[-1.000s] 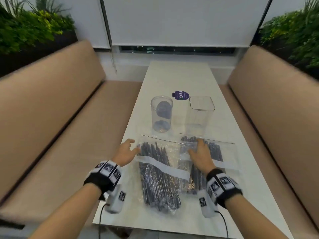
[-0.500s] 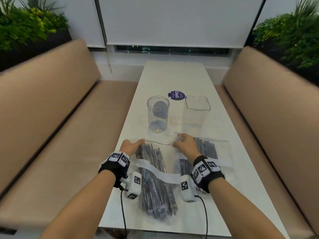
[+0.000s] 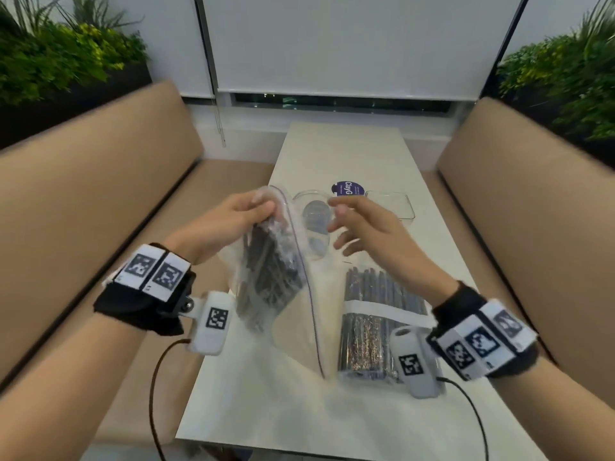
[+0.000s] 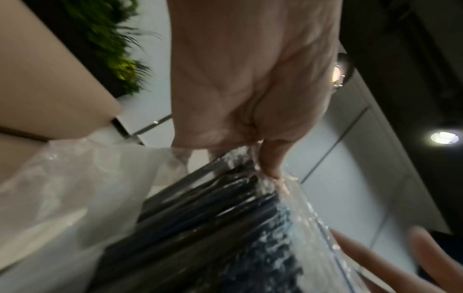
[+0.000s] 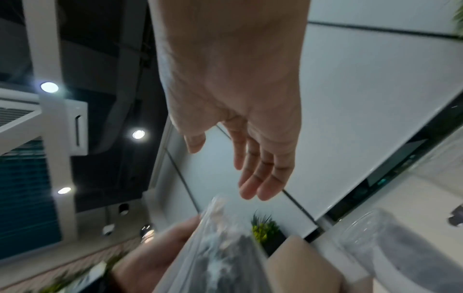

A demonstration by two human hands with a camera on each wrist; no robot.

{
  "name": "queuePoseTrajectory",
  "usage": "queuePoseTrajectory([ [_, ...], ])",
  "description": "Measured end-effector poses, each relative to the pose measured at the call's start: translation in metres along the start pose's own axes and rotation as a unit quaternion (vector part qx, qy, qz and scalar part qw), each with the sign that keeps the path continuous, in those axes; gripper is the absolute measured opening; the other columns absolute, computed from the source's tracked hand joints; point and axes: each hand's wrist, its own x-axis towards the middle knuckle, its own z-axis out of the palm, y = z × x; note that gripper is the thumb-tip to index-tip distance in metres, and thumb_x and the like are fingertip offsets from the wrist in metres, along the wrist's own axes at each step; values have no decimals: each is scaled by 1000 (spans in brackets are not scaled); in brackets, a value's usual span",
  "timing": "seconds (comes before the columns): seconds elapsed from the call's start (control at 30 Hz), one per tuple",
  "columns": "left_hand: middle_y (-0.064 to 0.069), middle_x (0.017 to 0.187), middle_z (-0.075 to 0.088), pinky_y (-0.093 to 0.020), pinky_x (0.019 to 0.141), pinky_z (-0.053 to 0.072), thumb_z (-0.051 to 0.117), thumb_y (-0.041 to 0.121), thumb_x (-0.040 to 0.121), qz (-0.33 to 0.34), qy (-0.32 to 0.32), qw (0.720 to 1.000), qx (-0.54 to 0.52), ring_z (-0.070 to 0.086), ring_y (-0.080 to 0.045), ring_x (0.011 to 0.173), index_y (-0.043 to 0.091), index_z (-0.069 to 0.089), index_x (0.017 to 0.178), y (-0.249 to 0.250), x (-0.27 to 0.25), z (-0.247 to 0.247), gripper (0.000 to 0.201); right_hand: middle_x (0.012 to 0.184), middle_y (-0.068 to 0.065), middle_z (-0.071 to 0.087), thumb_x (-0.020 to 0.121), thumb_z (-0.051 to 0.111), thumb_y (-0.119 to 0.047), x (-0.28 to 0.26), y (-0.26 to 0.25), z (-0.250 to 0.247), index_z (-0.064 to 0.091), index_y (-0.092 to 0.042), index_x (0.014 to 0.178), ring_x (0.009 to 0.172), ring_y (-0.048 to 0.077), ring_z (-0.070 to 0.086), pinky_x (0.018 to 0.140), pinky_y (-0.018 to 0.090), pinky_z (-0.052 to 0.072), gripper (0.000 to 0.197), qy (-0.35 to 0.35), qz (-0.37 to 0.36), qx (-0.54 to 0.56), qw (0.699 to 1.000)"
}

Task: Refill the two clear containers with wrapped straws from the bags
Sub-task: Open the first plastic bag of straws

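Left hand [image 3: 229, 221]: fingers pinch the top corner of the lifted straw bag [image 3: 273, 281], held tilted over the desk [image 3: 266, 410].
Right hand [image 3: 362, 227]: fingers spread, holding nothing, near the bag mouth.
Second straw bag [image 3: 379, 324]: flat on desk.
Round container [image 3: 316, 221], square container [image 3: 392, 207]: upright behind, both without straws.
Risk: one-corner pinch may slip; swinging bag could topple the round container.
Change: half a second ago both bags lay flat under both hands.

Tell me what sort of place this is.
Probably a cafe or restaurant booth: tan padded benches flank a narrow white table, planters of greenery sit behind the backrests, and a bag of wrapped straws awaits restocking.
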Motion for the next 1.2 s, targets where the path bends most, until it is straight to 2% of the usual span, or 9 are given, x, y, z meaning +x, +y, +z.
queuePoseTrajectory([
  [0.13, 11, 84, 60, -14, 79, 42, 47, 13, 100, 38, -30, 996, 71, 54, -3, 83, 14, 64, 85, 11, 5, 22, 23, 79, -1, 65, 87, 69, -15, 11, 4, 34, 67, -19, 100, 66, 9, 63, 65, 24, 55, 14, 77, -65, -48, 994],
  [0.23, 15, 93, 56, -21, 90, 46, 59, 27, 94, 67, 130, 970, 196, 56, -5, 87, 27, 64, 81, 1, 9, 30, 13, 64, -10, 60, 82, 68, -4, 19, 9, 38, 67, -17, 92, 57, 4, 58, 65, 26, 51, 16, 113, -42, -11, 993],
  [0.33, 7, 99, 48, -25, 81, 46, 66, 46, 84, 23, 318, 937, 145, 52, -11, 88, 27, 59, 91, 2, 2, 37, 22, 58, -6, 59, 82, 72, -3, 20, 9, 37, 62, -10, 105, 56, 9, 58, 63, 25, 52, 25, 118, -15, 52, 992],
  [0.47, -4, 73, 61, -26, 59, 54, 72, 41, 81, -53, 217, 974, -46, 59, -14, 64, 10, 60, 84, 23, -1, 46, 33, 60, -6, 64, 80, 73, -1, 17, 1, 44, 60, -11, 109, 61, 11, 63, 63, 23, 54, 33, 77, -44, 64, 994],
  [0.67, -17, 80, 71, -23, 58, 58, 65, 8, 90, -53, 163, 979, -106, 70, -14, 60, -8, 66, 94, 25, -10, 34, 17, 83, 11, 72, 85, 71, -10, 15, 1, 45, 60, -12, 112, 80, 22, 72, 81, 36, 59, 29, 55, -16, 92, 994],
  [0.8, -10, 72, 74, -19, 59, 59, 65, 1, 87, -74, 134, 975, -162, 71, -13, 61, -4, 69, 88, 29, -16, 30, 6, 84, 14, 70, 89, 62, -8, 18, -3, 42, 65, -9, 100, 73, 16, 68, 72, 31, 58, 11, 58, 25, 95, 993],
  [0.97, -4, 54, 69, -17, 52, 57, 72, 2, 81, -79, 187, 971, -128, 64, -10, 47, 4, 68, 72, 35, -16, 46, 10, 87, 14, 73, 88, 65, -26, 20, -9, 50, 69, -8, 92, 80, 29, 71, 81, 49, 60, 19, 47, 31, 48, 997],
  [1.1, -8, 60, 71, -16, 53, 56, 71, 0, 81, -84, 154, 972, -159, 67, -10, 50, 1, 70, 79, 32, -19, 45, 3, 89, 27, 69, 91, 65, -18, 18, -10, 45, 68, 4, 93, 74, 27, 67, 74, 41, 60, 22, 40, 32, 66, 996],
  [1.2, -11, 65, 72, -17, 58, 58, 69, -1, 82, -94, 122, 970, -187, 70, -13, 56, -6, 71, 88, 34, -23, 38, 9, 85, 22, 67, 94, 59, -8, 15, -10, 36, 68, 9, 98, 73, 24, 68, 66, 31, 60, 20, 11, 42, 122, 992],
])
